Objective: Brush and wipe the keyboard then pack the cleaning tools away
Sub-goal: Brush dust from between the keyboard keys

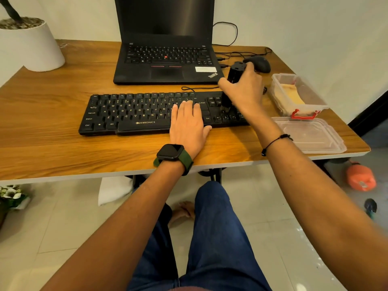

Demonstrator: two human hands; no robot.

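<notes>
A black keyboard [134, 113] lies across the wooden desk [52, 148] in front of me. My left hand [188, 122] lies flat on its right-middle keys with straight fingers. My right hand [244, 89] grips a black brush [235, 73], held upright with its bristles down on the keys at the keyboard's right end. A clear plastic box [315, 97] with a yellow cloth [291, 94] inside stands at the desk's right side. Its lid [310, 136] lies flat in front of it.
An open black laptop [165, 59] sits behind the keyboard, with a black mouse [261, 63] and cables to its right. A white plant pot [29, 45] stands at the back left. The desk edge runs close below my wrists.
</notes>
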